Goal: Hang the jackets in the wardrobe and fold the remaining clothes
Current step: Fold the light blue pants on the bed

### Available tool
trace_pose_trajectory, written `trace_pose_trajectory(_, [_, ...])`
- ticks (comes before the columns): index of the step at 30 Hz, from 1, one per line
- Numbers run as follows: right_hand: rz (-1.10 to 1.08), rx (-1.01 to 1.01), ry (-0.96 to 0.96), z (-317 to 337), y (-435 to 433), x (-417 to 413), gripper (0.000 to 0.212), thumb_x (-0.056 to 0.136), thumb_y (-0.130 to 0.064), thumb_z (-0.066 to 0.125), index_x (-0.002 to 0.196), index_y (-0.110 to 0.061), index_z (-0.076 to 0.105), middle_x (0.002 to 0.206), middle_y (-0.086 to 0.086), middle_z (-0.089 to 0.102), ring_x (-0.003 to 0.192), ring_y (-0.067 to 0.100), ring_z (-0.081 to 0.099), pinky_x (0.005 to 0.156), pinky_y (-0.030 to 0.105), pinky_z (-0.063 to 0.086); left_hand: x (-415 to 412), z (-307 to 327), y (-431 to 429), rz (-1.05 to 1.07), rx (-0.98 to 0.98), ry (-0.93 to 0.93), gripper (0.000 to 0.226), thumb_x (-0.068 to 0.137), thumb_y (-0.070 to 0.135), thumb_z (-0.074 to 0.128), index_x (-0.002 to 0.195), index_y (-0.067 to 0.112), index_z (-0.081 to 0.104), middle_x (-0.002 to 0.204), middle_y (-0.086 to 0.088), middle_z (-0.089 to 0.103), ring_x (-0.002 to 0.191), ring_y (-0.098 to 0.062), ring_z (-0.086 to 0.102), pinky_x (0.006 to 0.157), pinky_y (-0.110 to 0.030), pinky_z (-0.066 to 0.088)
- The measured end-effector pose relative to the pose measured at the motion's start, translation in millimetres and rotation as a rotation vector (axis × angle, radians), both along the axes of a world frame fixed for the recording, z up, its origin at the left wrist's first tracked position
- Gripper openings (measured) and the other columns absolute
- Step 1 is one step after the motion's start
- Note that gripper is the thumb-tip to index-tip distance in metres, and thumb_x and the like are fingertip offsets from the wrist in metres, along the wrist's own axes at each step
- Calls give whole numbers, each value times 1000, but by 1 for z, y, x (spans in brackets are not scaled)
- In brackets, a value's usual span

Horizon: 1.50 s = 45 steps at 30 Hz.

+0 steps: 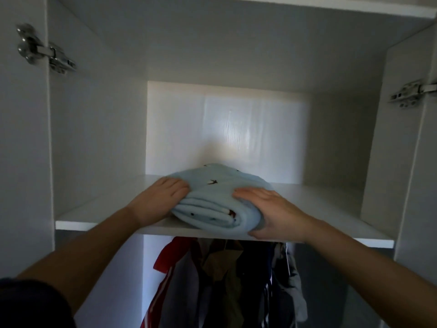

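A folded pale-blue garment [218, 197], dotted with small dark bird shapes, lies on the white shelf [94, 209] of an open wardrobe [402, 150], near the shelf's front edge and about midway between its side walls. The left hand [163, 195] rests flat against the bundle's left side, fingers together and touching the cloth, the palm down on the shelf. The right hand [269, 211] clasps the bundle's right front corner, fingers spread over the top of the fabric and the thumb under the fold at the shelf's lip, so this hand is closed on the garment. Both bare forearms reach up from the lower corners of the view. Below the shelf hang the jackets [224, 280], packed side by side: one red with white stripes at the left, a brown one in the middle, dark and grey ones to the right. Metal hinges [45, 50] are fixed to both side panels of the wardrobe, high on the left and lower on the right.
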State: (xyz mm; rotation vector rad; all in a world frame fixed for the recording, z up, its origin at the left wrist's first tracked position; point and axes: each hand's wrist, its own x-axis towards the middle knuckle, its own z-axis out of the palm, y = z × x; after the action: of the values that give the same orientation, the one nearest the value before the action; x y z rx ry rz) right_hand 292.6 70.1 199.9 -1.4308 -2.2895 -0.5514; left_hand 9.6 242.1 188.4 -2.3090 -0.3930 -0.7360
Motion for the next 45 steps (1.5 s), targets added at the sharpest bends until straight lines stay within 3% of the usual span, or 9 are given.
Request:
trace_pose_trajectory(4, [-88, -69, 19, 9, 9, 30, 82, 74, -34, 76, 146, -25, 36, 149, -6, 41, 136, 9, 37, 113, 30, 30, 0, 3, -5, 145, 32, 3, 62, 64, 12, 84, 119, 15, 56, 124, -8, 62, 115, -24, 58, 103, -40, 38])
trace_pose_trajectory(8, [-16, 23, 10, 1, 18, 22, 54, 77, -37, 73, 128, -24, 59, 125, -3, 63, 115, 12, 57, 99, 18, 38, 10, 11, -31, 414, -240, -135, 62, 85, 12, 60, 142, 18, 36, 153, -6, 29, 140, -24, 29, 111, -44, 28])
trace_pose_trajectory(11, [57, 15, 86, 0, 24, 16, 54, 73, -46, 75, 121, -26, 61, 119, -9, 63, 107, 2, 51, 95, 14, 34, 28, 24, -72, 39, -442, -503, 48, 87, 37, 50, 131, 18, 50, 135, 1, 49, 121, -14, 45, 91, -27, 37])
trace_pose_trajectory(14, [-2, -73, 57, 7, 30, 35, 73, 72, -45, 76, 137, -30, 45, 142, -7, 43, 131, 8, 35, 112, 27, 25, 59, 30, -111, 44, -473, -231, 73, 74, 71, 50, 135, 31, 41, 132, 12, 49, 118, -7, 46, 92, -24, 37])
trace_pose_trajectory(16, [-155, -169, -21, 12, 35, 54, 83, 76, -41, 71, 147, -36, 28, 154, -6, 25, 143, 17, 19, 118, 38, 17, 70, 23, -107, 268, -409, 17, 77, 78, 58, 59, 144, 32, 28, 141, 7, 43, 124, -14, 45, 97, -28, 38])
trace_pose_trajectory(19, [-184, -244, 11, 16, 47, 62, 80, 78, -41, 70, 146, -42, 26, 151, -6, 31, 136, 20, 31, 112, 36, 27, 56, 27, -78, 561, -331, 141, 78, 84, 31, 62, 148, 30, 16, 141, 4, 43, 121, -19, 50, 90, -33, 42])
trace_pose_trajectory(26, [-125, -408, -85, 17, 129, 2, 89, 84, -56, 61, 150, -43, 4, 160, -5, 4, 147, 22, 3, 119, 46, 9, 38, 18, 13, 757, -442, 136, 103, 76, 40, 71, 150, 27, 1, 152, -4, 27, 134, -24, 39, 97, -41, 43])
trace_pose_trajectory(32, [-98, -386, -139, 16, 245, -56, 89, 85, -58, 59, 153, -31, 7, 157, 5, 21, 142, 27, 22, 117, 42, 18, -6, 18, 128, 888, -457, 209, 82, 88, 40, 61, 150, 28, 10, 147, -2, 38, 130, -22, 46, 103, -37, 41])
trace_pose_trajectory(45, [-149, -324, -25, -5, 429, -83, 87, 80, -63, 57, 151, -35, 13, 156, 4, 25, 140, 29, 27, 117, 43, 20, -29, 10, 308, 994, -308, 314, 62, 96, 25, 44, 150, 13, 15, 151, -13, 34, 144, -25, 21, 118, -47, -1])
